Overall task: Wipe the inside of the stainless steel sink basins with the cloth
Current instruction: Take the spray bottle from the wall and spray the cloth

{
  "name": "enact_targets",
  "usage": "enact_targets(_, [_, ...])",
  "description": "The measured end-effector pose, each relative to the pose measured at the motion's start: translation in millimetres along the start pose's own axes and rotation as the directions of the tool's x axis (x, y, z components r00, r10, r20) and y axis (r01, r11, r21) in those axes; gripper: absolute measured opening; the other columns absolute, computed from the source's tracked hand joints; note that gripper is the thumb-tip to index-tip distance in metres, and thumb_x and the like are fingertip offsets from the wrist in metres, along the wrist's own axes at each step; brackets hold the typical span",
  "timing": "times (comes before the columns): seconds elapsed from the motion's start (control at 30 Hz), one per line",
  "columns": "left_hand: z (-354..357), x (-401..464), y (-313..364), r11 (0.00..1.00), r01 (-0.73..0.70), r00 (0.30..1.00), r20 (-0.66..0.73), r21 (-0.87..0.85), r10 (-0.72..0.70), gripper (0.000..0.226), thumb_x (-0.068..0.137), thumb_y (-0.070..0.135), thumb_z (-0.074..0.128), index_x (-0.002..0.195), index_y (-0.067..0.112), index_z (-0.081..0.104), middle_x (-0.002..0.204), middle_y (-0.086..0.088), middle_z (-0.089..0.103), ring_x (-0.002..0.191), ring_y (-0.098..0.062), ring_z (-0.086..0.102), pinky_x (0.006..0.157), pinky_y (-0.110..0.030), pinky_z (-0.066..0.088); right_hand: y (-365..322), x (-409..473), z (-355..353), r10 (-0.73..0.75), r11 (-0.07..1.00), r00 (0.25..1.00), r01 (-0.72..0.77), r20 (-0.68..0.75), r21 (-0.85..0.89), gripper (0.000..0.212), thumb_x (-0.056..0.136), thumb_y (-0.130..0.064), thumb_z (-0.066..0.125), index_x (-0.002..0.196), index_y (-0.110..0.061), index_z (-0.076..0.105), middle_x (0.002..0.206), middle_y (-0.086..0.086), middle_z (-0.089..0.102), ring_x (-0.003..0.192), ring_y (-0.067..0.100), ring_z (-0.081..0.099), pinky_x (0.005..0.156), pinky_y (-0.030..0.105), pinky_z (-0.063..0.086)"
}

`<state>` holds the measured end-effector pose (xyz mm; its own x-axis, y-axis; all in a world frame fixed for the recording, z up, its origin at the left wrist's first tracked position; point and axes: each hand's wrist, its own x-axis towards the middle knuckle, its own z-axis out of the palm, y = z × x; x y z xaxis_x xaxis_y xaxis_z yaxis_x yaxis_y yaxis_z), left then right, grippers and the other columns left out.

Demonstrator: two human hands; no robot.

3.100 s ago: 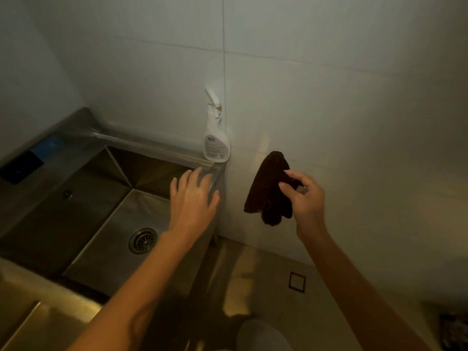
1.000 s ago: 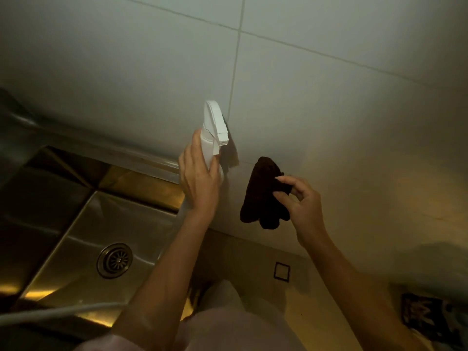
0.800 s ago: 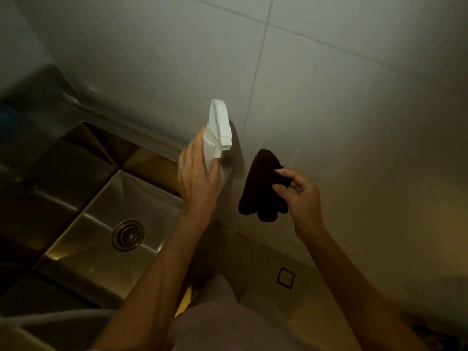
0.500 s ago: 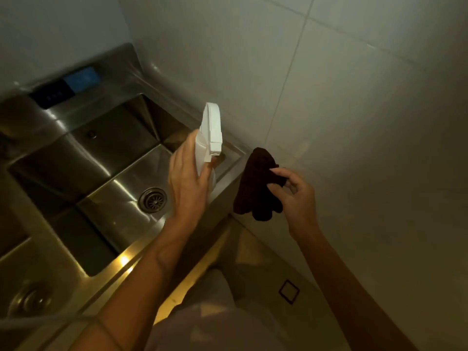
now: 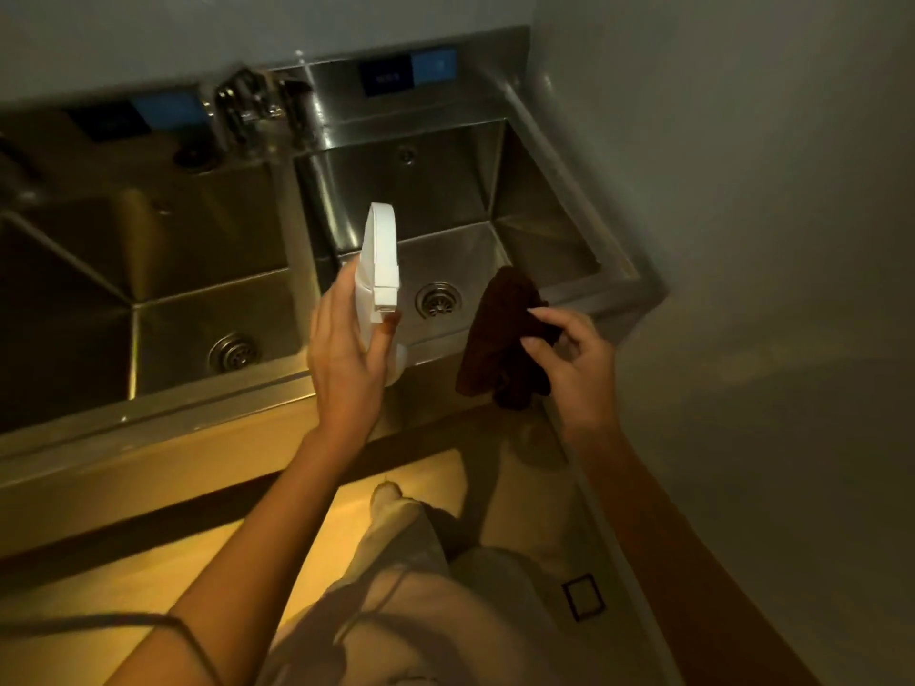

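Note:
A stainless steel double sink fills the upper half of the view. The right basin (image 5: 539, 250) has a round drain (image 5: 438, 299); the left basin (image 5: 163, 250) has its own drain (image 5: 233, 352). My left hand (image 5: 341, 363) grips a white spray bottle (image 5: 380, 269) above the right basin's front edge, nozzle pointing away from me. My right hand (image 5: 574, 368) pinches a bunched dark brown cloth (image 5: 500, 339) that hangs over the front right corner of the right basin.
Taps (image 5: 247, 111) stand on the back ledge between the basins, with dark panels with blue labels (image 5: 408, 76) behind. A grey wall (image 5: 742, 190) adjoins the sink's right side. My legs and the lit floor (image 5: 124, 561) are below the front rim (image 5: 148, 413).
My left hand took the spray bottle from the ledge and lifted it. The view swung left, so both basins now face me; the cloth stays in my right hand.

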<state>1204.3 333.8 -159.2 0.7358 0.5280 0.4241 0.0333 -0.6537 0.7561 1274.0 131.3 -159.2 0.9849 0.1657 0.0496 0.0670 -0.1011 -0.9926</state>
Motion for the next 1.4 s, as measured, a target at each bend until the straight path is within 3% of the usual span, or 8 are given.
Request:
enact_targets(0.2, [-75,-26,-29,0.986,0.132,0.977,-0.184,0.105,-0.111,0.059,0.092,0.027,0.057,0.145,0.022,0.030,0.140,-0.011,0.046,0.127,-0.016,0.040,0.099,-0.030,0.039,-7,-10,71,-0.022,1.000,0.968,0.017,0.251,0.020,0.038,0.083,-0.006,0.068,0.094,-0.043,0.068,0.104,-0.023,0.061,0.104,-0.003,0.059,0.091,0.017,0.049])
enact_targets(0.4, [-145,-60,-64,0.952,0.265,0.906,-0.376,0.151,-0.192,0.059,0.092,0.027,0.059,0.144,0.018,0.034,0.140,-0.008,0.048,0.125,-0.007,0.038,0.097,-0.012,0.031,-24,-40,145,-0.027,0.999,0.887,0.012,0.461,0.035,0.035,0.084,-0.004,0.067,0.096,-0.037,0.067,0.109,-0.012,0.061,0.110,0.005,0.057,0.101,0.029,0.046])
enact_targets(0.6, [-225,-106,-101,0.921,0.366,0.811,-0.531,0.132,-0.246,0.062,0.091,0.022,0.064,0.144,0.025,0.032,0.140,-0.007,0.047,0.129,-0.017,0.043,0.097,-0.029,0.043,-41,-93,226,-0.062,0.998,0.791,0.037,0.609,0.053,0.036,0.084,-0.002,0.066,0.094,-0.037,0.066,0.106,-0.014,0.060,0.106,0.002,0.057,0.092,0.013,0.045])
enact_targets(0.77, [-294,-140,-123,0.893,0.427,0.732,-0.632,0.138,-0.253,0.059,0.090,0.042,0.056,0.143,0.028,0.034,0.140,-0.005,0.048,0.128,-0.021,0.046,0.094,-0.020,0.040,-52,-147,294,-0.087,0.996,0.734,0.066,0.673,0.058,0.033,0.083,0.000,0.065,0.096,-0.031,0.067,0.102,-0.017,0.060,0.104,0.001,0.057,0.093,0.016,0.046])
enact_targets(0.93, [-359,-170,-142,0.879,0.461,0.687,-0.675,0.121,-0.267,0.065,0.088,0.062,0.045,0.144,0.032,0.032,0.140,-0.007,0.048,0.125,-0.026,0.049,0.095,-0.042,0.051,-62,-199,355,-0.130,0.992,0.698,0.098,0.704,0.085,0.027,0.084,-0.006,0.065,0.100,-0.029,0.068,0.111,-0.003,0.064,0.106,0.001,0.057,0.087,0.008,0.045])
enact_targets(1.07, [-407,-188,-157,0.865,0.500,0.612,-0.722,0.038,-0.322,0.068,0.088,0.059,0.050,0.145,0.026,0.034,0.143,-0.006,0.045,0.129,-0.018,0.046,0.099,-0.014,0.040,-72,-233,402,-0.136,0.991,0.671,0.091,0.729,0.101,0.026,0.085,-0.006,0.065,0.103,-0.025,0.068,0.116,0.001,0.062,0.110,0.007,0.056,0.089,0.010,0.047])
enact_targets(1.2, [-445,-203,-173,0.839,0.543,0.530,-0.764,-0.028,-0.368,0.061,0.092,0.035,0.060,0.146,0.018,0.035,0.144,-0.008,0.043,0.125,-0.001,0.040,0.096,-0.003,0.034,-82,-260,444,-0.136,0.990,0.630,0.056,0.765,0.130,0.031,0.085,-0.005,0.065,0.097,-0.034,0.066,0.117,0.000,0.061,0.113,0.010,0.056,0.095,0.022,0.049])
enact_targets(1.4, [-487,-218,-197,0.792,0.609,0.489,-0.804,0.038,-0.337,0.065,0.091,0.022,0.063,0.147,0.019,0.032,0.144,-0.008,0.044,0.131,-0.017,0.041,0.105,-0.034,0.038,-90,-281,501,-0.110,0.993,0.598,0.024,0.794,0.119,0.030,0.084,-0.005,0.066,0.097,-0.032,0.067,0.114,-0.001,0.061,0.113,0.016,0.056,0.104,0.042,0.046])
